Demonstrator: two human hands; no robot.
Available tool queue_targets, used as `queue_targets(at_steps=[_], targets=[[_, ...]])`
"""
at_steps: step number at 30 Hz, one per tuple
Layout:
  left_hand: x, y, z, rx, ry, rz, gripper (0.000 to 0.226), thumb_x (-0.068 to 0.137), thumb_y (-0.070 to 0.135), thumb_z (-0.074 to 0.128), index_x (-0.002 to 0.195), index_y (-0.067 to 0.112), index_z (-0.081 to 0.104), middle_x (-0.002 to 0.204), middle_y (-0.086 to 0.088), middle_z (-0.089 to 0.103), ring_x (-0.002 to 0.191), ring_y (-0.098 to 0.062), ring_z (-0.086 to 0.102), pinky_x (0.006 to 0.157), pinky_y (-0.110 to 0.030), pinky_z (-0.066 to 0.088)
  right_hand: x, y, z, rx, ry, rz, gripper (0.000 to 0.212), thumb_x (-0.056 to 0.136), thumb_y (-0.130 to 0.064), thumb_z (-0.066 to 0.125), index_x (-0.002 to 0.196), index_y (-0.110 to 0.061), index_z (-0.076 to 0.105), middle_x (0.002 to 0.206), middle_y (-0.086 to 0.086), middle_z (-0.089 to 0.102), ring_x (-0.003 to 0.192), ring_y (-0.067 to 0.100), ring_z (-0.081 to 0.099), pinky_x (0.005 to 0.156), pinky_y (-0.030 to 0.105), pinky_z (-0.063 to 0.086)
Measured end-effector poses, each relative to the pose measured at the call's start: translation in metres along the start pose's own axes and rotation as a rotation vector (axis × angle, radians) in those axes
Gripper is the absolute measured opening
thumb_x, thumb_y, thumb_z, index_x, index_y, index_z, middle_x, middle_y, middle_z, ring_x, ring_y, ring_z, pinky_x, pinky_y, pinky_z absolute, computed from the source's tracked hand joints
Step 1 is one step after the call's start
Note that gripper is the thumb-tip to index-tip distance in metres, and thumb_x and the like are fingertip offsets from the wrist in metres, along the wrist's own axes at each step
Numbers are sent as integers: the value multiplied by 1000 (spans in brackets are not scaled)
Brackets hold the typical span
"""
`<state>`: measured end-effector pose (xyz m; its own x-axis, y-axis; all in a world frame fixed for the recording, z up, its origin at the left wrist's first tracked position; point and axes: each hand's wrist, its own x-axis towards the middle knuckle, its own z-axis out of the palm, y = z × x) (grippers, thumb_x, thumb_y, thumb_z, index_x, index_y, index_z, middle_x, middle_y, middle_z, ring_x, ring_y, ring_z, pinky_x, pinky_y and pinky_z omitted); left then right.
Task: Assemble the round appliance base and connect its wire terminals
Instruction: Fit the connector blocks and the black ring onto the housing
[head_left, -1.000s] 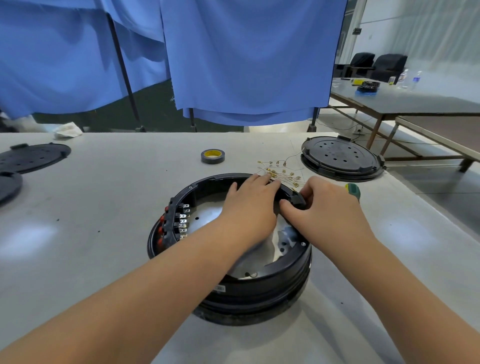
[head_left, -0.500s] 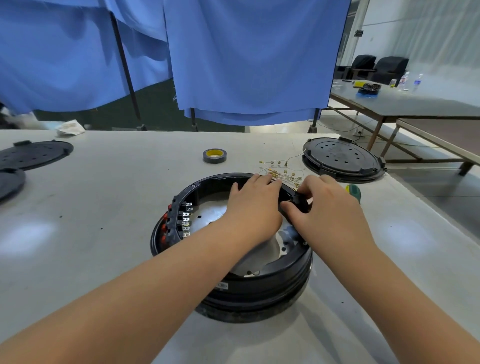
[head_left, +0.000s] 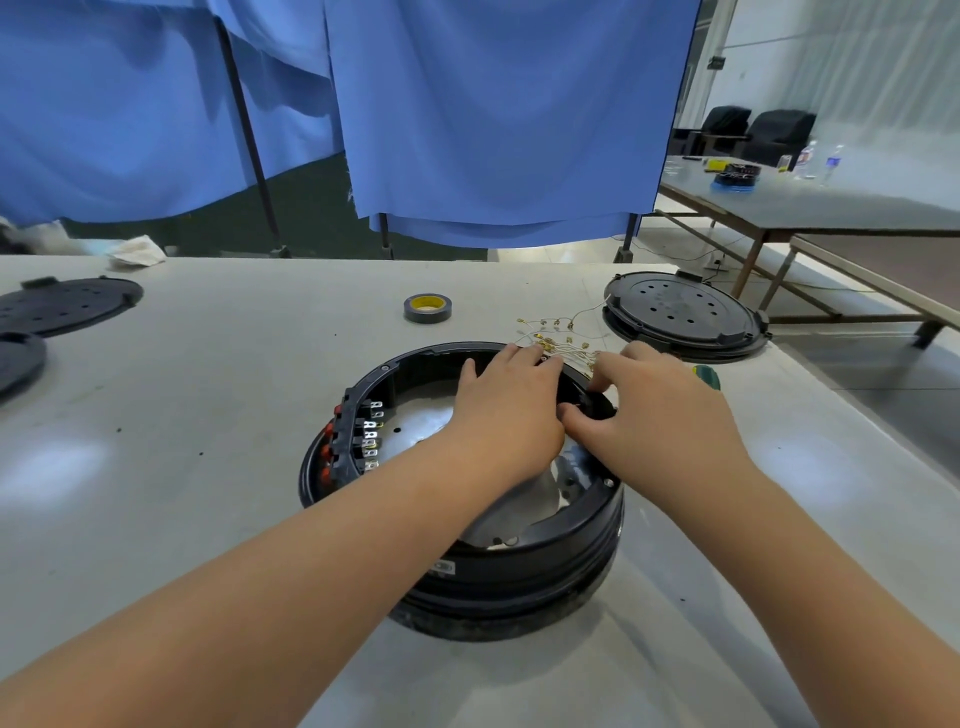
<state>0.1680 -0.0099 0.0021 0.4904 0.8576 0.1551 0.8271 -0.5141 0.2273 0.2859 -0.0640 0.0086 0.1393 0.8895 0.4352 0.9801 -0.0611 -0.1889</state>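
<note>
The round black appliance base (head_left: 519, 569) stands open-topped in the middle of the table, with a shiny metal floor inside. A terminal block (head_left: 363, 439) with red parts and silver tabs sits on its inner left wall. My left hand (head_left: 511, 410) lies with straight fingers over the far inner rim. My right hand (head_left: 660, 410) is beside it and pinches a small black part (head_left: 592, 402) on the far right rim between thumb and fingers. Thin wires with gold terminals (head_left: 556, 338) lie on the table just behind the base. What is under my palms is hidden.
A tape roll (head_left: 427, 307) lies behind the base. A black round cover (head_left: 683, 314) sits at the back right near the table edge, with a green tool handle (head_left: 707, 375) beside my right hand. Two black discs (head_left: 67, 304) (head_left: 18, 358) lie far left. Blue curtains hang behind.
Both hands stay at the far right rim. My right hand's fingers have shifted slightly on the small black part; the left hand has hardly moved.
</note>
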Motion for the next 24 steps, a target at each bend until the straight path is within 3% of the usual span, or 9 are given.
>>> queue_targets(at_steps=[2, 5, 9, 11, 13, 14, 17, 21, 24], targets=[[1, 0, 1, -6, 10, 1, 58, 88, 16, 49, 144, 22, 35, 151, 1, 34, 144, -20, 21, 114, -54, 19, -4, 4, 4, 126, 50, 54, 30, 74, -55, 61, 82, -26, 59, 89, -9, 55, 84, 14, 53, 62, 29, 39], [2, -1, 1, -55, 26, -10, 56, 88, 17, 48, 143, 23, 38, 151, 2, 34, 143, -19, 22, 115, -53, 18, -9, 11, 8, 513, 29, 162, 28, 73, -54, 63, 83, -28, 62, 88, -13, 61, 81, 7, 59, 70, 32, 50], [6, -7, -2, -210, 17, -37, 53, 92, 21, 39, 145, 26, 40, 154, 5, 32, 143, -16, 22, 116, -54, 18, -1, 25, 16, 859, -26, 251, 11, 90, -33, 56, 95, -27, 63, 93, -12, 67, 91, 3, 62, 78, 30, 53], [7, -7, -1, -288, -14, -62, 49, 96, 31, 36, 145, 26, 38, 156, 5, 28, 146, -15, 15, 117, -53, 16, 4, 31, 21, 945, -60, 289, 15, 93, -26, 53, 106, -25, 61, 104, -9, 65, 99, 2, 60, 75, 17, 49], [7, -5, 1, -355, -57, -93, 53, 97, 43, 39, 147, 25, 35, 160, 4, 19, 149, -15, 3, 118, -53, 12, 8, 33, 25, 1003, -166, 332, 23, 94, -21, 51, 116, -24, 58, 110, -7, 63, 95, -6, 58, 71, 7, 46], [7, -4, 1, -382, -70, -106, 56, 96, 46, 41, 147, 24, 33, 161, 4, 15, 149, -15, -2, 118, -52, 10, 9, 32, 27, 1046, -233, 364, 27, 94, -19, 51, 120, -23, 57, 114, -4, 63, 96, -6, 58, 77, 10, 47], [9, -3, 2, -422, -87, -132, 62, 93, 48, 46, 148, 24, 30, 162, 2, 8, 149, -15, -7, 119, -52, 8, 11, 30, 29, 1154, -368, 454, 30, 95, -16, 48, 124, -18, 57, 127, 7, 59, 116, 18, 56, 105, 37, 40], [13, -5, 6, -418, -91, -145, 64, 90, 50, 49, 147, 27, 30, 161, 5, 9, 148, -13, -6, 118, -54, 6, 11, 28, 26, 1287, -455, 549, 36, 95, -13, 42, 128, -8, 56, 127, 18, 60, 120, 33, 55, 104, 43, 38], [17, -6, 9, -396, -94, -169, 66, 87, 53, 50, 146, 31, 31, 161, 10, 9, 148, -10, -6, 116, -55, 2, 9, 28, 25, 1408, -486, 527, 37, 95, -9, 39, 128, -6, 56, 126, 20, 60, 118, 35, 55, 103, 45, 40]])
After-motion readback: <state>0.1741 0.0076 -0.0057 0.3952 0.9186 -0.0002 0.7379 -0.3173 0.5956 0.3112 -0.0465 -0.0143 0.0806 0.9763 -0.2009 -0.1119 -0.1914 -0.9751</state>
